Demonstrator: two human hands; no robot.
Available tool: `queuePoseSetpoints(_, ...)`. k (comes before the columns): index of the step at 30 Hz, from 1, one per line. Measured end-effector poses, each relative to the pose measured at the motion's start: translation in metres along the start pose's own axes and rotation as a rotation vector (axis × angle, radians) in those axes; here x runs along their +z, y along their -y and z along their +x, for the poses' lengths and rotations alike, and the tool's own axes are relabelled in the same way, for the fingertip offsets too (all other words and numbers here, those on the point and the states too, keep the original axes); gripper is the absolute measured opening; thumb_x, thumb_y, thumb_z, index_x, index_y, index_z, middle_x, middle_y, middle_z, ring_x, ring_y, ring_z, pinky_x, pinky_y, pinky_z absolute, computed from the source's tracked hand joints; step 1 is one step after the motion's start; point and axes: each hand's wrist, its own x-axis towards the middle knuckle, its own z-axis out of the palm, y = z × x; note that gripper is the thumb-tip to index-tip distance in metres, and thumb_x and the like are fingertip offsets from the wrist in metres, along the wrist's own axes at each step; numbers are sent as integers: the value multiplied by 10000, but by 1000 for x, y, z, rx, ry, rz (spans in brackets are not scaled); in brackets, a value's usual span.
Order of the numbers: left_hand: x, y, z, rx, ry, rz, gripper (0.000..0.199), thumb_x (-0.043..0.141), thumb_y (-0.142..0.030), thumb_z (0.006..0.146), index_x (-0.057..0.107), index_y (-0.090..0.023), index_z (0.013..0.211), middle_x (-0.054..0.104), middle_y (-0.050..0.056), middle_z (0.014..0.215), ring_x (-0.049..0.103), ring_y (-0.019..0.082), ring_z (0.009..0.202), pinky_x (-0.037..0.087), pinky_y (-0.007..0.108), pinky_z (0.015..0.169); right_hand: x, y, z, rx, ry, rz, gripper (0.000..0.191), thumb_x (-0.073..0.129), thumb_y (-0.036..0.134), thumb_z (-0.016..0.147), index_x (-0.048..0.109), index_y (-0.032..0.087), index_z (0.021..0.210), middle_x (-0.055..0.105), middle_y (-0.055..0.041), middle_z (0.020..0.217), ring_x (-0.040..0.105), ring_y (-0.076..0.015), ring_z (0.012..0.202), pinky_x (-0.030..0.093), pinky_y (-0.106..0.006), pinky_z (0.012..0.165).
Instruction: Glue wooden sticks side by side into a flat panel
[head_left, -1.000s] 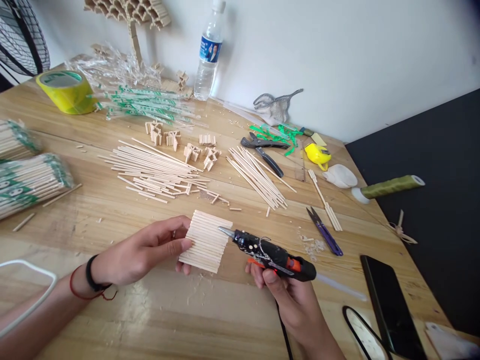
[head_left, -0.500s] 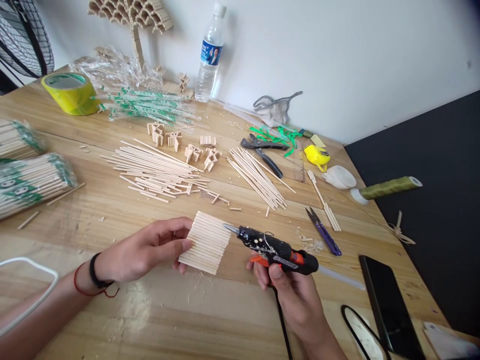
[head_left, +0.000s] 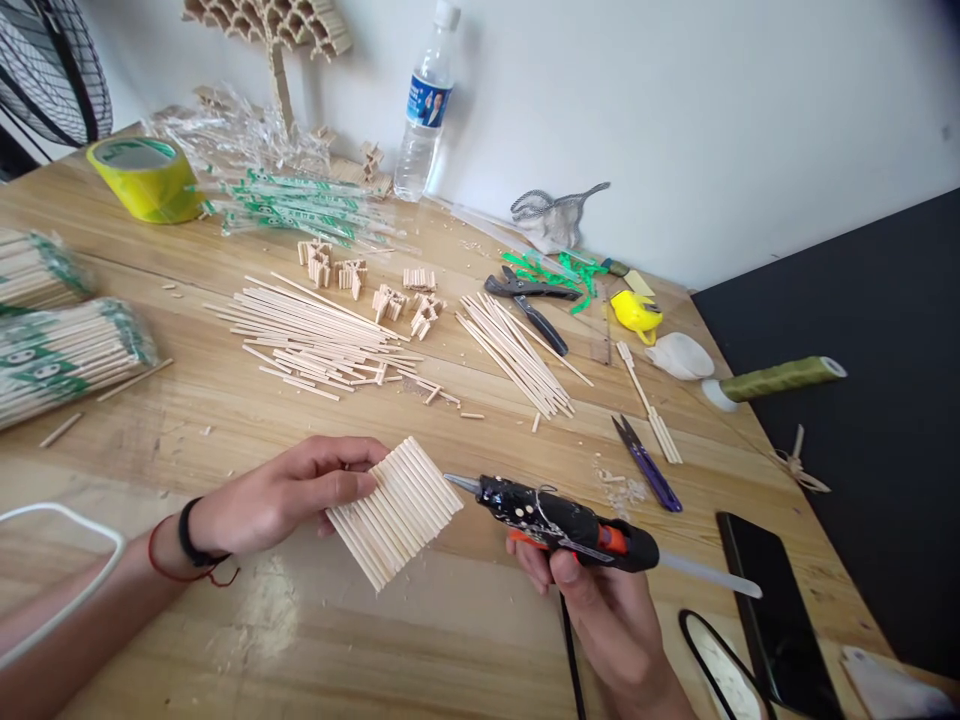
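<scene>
Pinched between the thumb and fingers of my left hand is a flat panel of thin wooden sticks laid side by side, tilted above the table. My right hand is wrapped round a black and orange hot glue gun. Its metal nozzle points left, close to the panel's right edge; whether they touch I cannot tell. A clear glue stick juts from the gun's back end. Beyond the hands lie a loose pile of sticks and several small stick pieces glued together.
Purple snips, black pliers and a second stick bundle lie right of centre. A phone rests at the right. Yellow tape, bagged sticks and a white cable are at left; a water bottle stands behind.
My left hand has turned the stick panel, so its sticks now slant more steeply. The glue gun has shifted slightly right and down, and more of its glue stick shows.
</scene>
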Motion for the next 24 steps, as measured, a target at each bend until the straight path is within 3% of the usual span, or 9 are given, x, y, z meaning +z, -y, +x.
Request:
queuePoseSetpoints(6, 1, 1, 2, 55, 26, -138, 301, 644, -447, 1044, 738, -171, 1119, 595, 8, 836, 484, 102, 651, 407, 204, 569, -2, 0, 3, -16, 23, -116, 362, 640, 579, 1033, 688, 241, 912, 509, 3, 735, 441, -188, 664, 387, -364, 678)
queuePoseSetpoints(13, 1, 2, 2, 78, 60, -166, 266, 648, -410, 1055, 738, -175, 1139, 626, 10, 844, 516, 103, 666, 438, 209, 605, -3, 1, 4, -19, 27, -127, 363, 637, 573, 1041, 676, 238, 908, 515, 6, 740, 454, -187, 669, 410, -374, 706)
queuePoseSetpoints(19, -3, 11, 2, 148, 77, -145, 230, 699, -367, 1030, 729, -186, 1169, 730, 76, 1077, 658, 191, 949, 495, 246, 777, -3, -3, 2, -3, 19, -183, 374, 633, 587, 1036, 663, 241, 898, 501, 12, 719, 464, -198, 670, 434, -396, 748)
queuePoseSetpoints(24, -2, 9, 2, 139, 110, -147, 210, 684, -310, 1044, 748, -200, 1211, 749, 74, 1093, 670, 181, 957, 492, 241, 808, -3, -5, 1, -5, 34, -231, 370, 609, 566, 1054, 631, 245, 872, 499, 7, 731, 480, -206, 682, 444, -393, 734)
